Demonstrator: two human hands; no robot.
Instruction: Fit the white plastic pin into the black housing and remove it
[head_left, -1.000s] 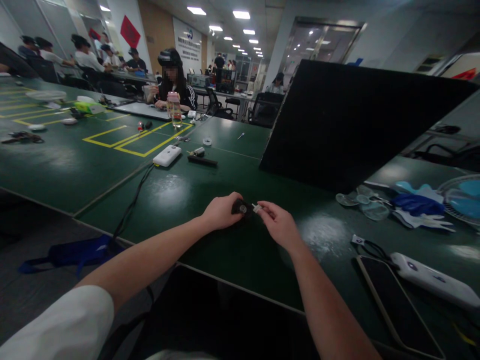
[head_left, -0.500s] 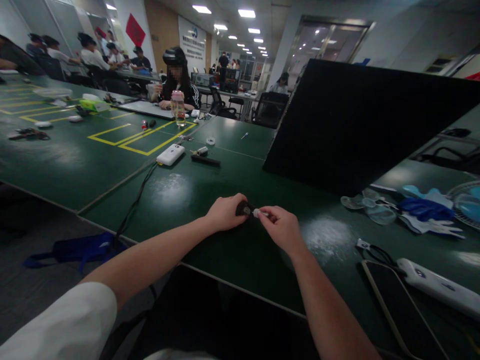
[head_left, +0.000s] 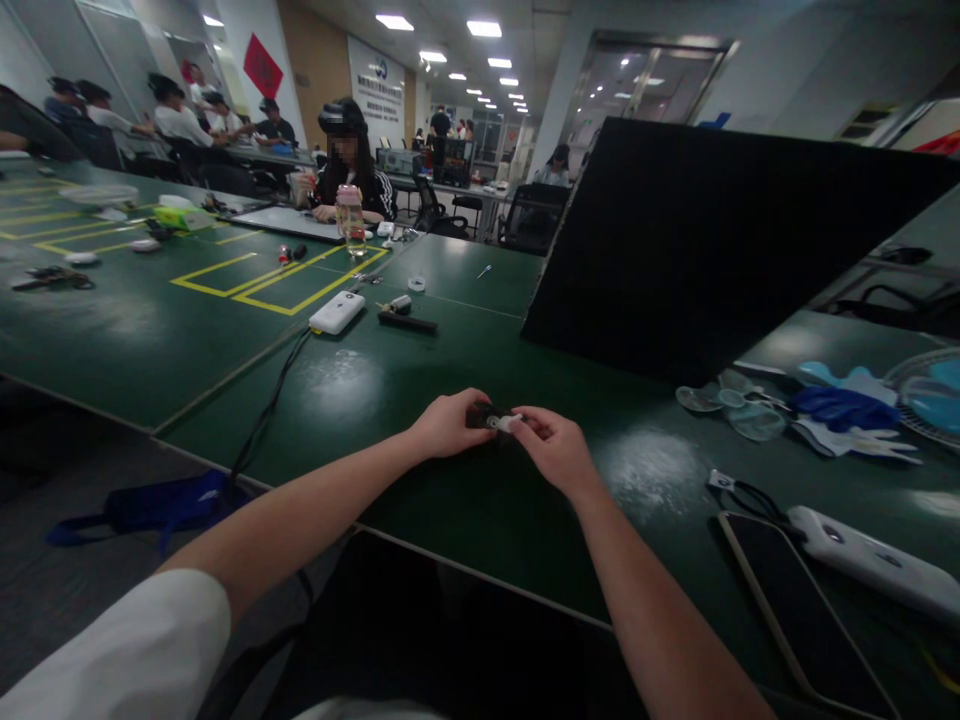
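My left hand (head_left: 448, 426) is closed around a small dark part (head_left: 487, 410) with a round metal-looking spot on its face. Between the thumb and fingers of my right hand (head_left: 556, 448) is a small pale piece (head_left: 507, 424), whose kind I cannot make out. The pale piece's left end meets the dark part, or lies right in front of it; I cannot tell if they are joined. Both hands are just above the green table (head_left: 420, 500), near its front edge. My fingers cover much of both pieces.
A large black panel (head_left: 712, 250) leans at the right. Beyond my hands lie a black bar (head_left: 407, 322) and a white power bank (head_left: 337, 313). Clear fan blades (head_left: 731, 398), gloves (head_left: 847, 408) and a phone (head_left: 795, 600) are rightward. A person (head_left: 349, 170) sits across, behind a bottle (head_left: 350, 220).
My right hand has moved slightly left and brought the pale piece up to the dark part. More of the pale piece shows now. The whole view has shifted a little.
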